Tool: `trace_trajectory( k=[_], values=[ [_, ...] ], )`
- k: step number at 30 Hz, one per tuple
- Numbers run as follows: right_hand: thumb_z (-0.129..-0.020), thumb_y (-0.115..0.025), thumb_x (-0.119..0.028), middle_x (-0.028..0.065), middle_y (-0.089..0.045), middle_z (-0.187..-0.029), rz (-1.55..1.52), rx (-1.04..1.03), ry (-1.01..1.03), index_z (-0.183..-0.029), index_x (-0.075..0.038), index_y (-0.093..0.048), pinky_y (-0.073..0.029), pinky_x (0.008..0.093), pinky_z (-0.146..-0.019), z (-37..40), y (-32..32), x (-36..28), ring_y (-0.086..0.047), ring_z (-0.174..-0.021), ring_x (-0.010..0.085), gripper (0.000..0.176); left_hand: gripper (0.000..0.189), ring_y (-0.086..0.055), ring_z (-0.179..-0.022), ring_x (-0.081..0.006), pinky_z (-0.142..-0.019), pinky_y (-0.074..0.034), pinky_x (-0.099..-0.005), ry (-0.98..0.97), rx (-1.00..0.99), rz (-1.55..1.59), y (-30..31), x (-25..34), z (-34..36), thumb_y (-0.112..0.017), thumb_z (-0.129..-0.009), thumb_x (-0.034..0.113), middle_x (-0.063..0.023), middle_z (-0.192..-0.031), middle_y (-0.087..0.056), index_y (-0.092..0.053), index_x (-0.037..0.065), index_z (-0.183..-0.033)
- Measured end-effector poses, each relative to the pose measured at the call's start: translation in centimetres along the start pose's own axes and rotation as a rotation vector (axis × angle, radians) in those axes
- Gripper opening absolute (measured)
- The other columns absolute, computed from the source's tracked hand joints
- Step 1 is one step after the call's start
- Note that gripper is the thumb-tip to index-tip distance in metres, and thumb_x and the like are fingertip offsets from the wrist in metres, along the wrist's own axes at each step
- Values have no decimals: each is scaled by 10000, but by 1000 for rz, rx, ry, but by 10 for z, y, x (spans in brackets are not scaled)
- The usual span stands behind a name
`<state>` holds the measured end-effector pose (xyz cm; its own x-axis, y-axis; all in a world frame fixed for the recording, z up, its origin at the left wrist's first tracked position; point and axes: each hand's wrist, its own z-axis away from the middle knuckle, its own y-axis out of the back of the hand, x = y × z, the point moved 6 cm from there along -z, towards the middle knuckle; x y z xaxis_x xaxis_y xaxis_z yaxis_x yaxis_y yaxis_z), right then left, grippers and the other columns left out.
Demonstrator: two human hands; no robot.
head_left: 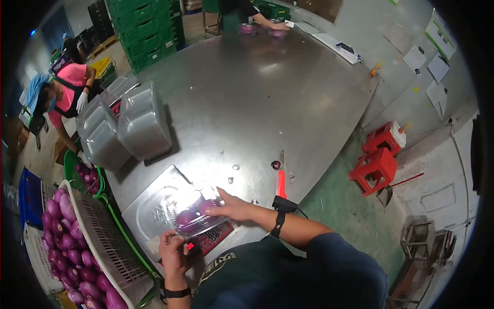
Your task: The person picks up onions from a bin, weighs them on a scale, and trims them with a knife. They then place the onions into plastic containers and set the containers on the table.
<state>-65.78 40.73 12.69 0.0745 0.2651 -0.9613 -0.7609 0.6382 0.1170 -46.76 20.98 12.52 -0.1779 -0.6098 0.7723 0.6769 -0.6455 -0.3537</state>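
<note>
A clear plastic tray with purple onions [186,217] is between my hands, above a scale [154,211] with a red keypad panel. My right hand [231,207] grips the tray's right side, thumb and fingers round its edge. At the tray's lower left corner is my left hand [173,248], its fingers curled in at the tray's edge. A knife with a red handle [281,184] lies on the metal table to the right, beside a small dark onion piece [276,165].
Stacked clear trays [144,123] stand at the table's left. A white basket of purple onions [92,226] is at lower left. A co-worker in pink [67,90] reaches into a green basket [69,165]. Another person's arm [265,20] is at the far edge. Red stools [375,167] stand right.
</note>
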Motion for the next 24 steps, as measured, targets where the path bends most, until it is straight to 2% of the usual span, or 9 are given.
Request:
trace_trajectory(
  k=[4,6,8,10,13,16,20,22,24],
  values=[
    [-884,-736,-459,212,-665,-1213,-397,96,-222,-1611,8,-142,-551,302,-538,4,40,17,-705,-794,217,1049,393,-620,-608,-159,-490,-497,-264,-19,-103,-74,-51,-14,-12,-720,-897,24,-82,-835,-661,-552,41,-1252],
    [-884,-720,-365,142,-684,-966,-530,250,-295,-1466,28,-393,-506,287,-443,3,75,27,-628,-549,160,775,456,-624,-656,-143,-536,-518,-261,-37,-104,-108,-71,-6,-5,-752,-919,100,-85,-887,-680,-537,13,-1312],
    [-882,-709,-349,133,-662,-995,-714,174,-333,-1273,-19,-567,-510,315,-441,-12,118,34,-654,-625,173,531,434,-615,-685,-122,-558,-528,-263,-8,-48,-85,-78,-3,0,-758,-922,124,-89,-933,-694,-553,7,-1286],
    [-888,-700,-361,104,-649,-1070,-853,476,-380,-1179,-87,-634,-541,343,-494,-36,172,33,-679,-755,206,405,398,-588,-675,-104,-570,-533,-267,-20,-13,-159,-71,2,2,-757,-928,142,-93,-949,-701,-576,19,-1261],
    [-929,-582,-657,87,-651,-1160,-730,768,-58,-1373,-121,-569,-522,299,-620,-111,307,92,-615,-783,204,696,317,-555,-668,-81,-571,-514,-261,-61,56,-128,-62,8,7,-731,-948,141,-87,-941,-697,-603,34,-1216],
    [-920,-697,-525,78,-677,-1011,-295,957,-14,-1249,-66,-622,-496,332,-600,-90,385,55,-595,-719,200,570,284,-559,-676,-80,-572,-485,-246,-113,137,-130,-44,16,12,-715,-959,132,-82,-935,-694,-605,42,-1205],
    [-892,-746,-450,75,-697,-895,-182,879,-87,-1102,-32,-664,-521,387,-598,-16,378,57,-613,-666,184,475,240,-545,-673,-79,-578,-460,-247,-193,182,-129,-30,30,26,-715,-977,184,-43,-928,-665,-599,78,-1159],
    [-833,-750,-483,203,-736,-921,572,744,-371,-1101,37,-678,-565,455,-704,23,349,89,-716,-793,334,590,255,-542,-672,-83,-577,-457,-251,-190,188,-157,-23,29,26,-725,-976,218,-35,-932,-661,-601,88,-1157],
    [-767,-772,-498,254,-738,-975,606,445,-676,-1089,33,-680,-575,451,-828,63,277,53,-730,-899,392,628,255,-542,-673,-84,-575,-451,-251,-216,201,-168,-23,31,28,-726,-975,229,-27,-923,-652,-603,91,-1151]
  ],
)
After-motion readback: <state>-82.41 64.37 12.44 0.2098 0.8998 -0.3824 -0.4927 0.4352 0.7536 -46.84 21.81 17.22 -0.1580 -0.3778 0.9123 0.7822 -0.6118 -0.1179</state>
